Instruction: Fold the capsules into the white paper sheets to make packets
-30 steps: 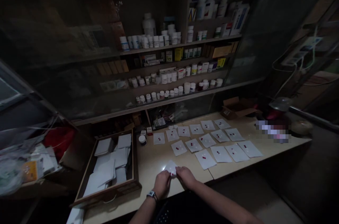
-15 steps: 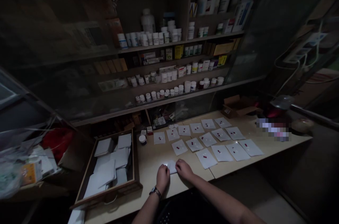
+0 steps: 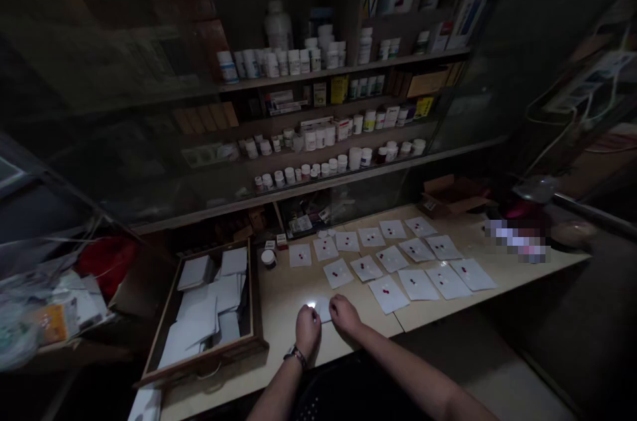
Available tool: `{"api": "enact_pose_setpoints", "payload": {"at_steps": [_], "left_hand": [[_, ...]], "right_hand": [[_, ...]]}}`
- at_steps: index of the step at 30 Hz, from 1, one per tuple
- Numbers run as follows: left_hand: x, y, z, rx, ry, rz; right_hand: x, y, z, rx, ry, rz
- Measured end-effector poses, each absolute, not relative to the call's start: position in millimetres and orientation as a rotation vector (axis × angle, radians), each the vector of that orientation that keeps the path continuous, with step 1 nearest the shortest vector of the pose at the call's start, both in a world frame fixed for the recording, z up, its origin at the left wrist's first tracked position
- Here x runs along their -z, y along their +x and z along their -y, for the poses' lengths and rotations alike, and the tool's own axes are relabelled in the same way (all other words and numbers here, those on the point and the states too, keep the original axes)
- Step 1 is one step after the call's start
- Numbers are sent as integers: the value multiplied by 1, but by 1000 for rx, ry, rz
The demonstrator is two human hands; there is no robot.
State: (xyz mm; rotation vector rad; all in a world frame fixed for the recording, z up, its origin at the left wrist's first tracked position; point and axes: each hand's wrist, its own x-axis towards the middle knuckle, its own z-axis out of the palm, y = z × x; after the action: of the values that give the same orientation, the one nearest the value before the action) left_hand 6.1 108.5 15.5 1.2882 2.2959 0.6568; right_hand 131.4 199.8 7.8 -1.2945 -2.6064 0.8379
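1. At your left hand's (image 3: 308, 329) nine o'clock, the drawer (image 3: 239, 354) of white slips (image 3: 196, 315) stands on the bench (image 3: 279, 295).
2. Your left hand is curled closed, gripping the left side of the paper (image 3: 323, 309), which lies off it at one to two o'clock.
3. The paper sits between your hands; they cover its sides, so you can't tell its long axis.
4. Your right hand (image 3: 344, 315) is curled closed on the paper's right side, with the paper at its nine to ten o'clock. Neither hand is clearly nearer.
5. Sheets (image 3: 391, 303) bearing pills (image 3: 386, 291) spread from your right hand's twelve to two o'clock.
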Motion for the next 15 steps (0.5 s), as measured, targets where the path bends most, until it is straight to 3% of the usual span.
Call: {"api": "enact_pose_setpoints", "payload": {"at_steps": [6,15], "left_hand": [[-22,5,-102,-658,1456,-2225],[-1,13,-85,-284,1902,-2071]], "right_hand": [[-7,130,-199,-826,-1294,2615],[-1,131,-196,-722,-1247,2646]]}}
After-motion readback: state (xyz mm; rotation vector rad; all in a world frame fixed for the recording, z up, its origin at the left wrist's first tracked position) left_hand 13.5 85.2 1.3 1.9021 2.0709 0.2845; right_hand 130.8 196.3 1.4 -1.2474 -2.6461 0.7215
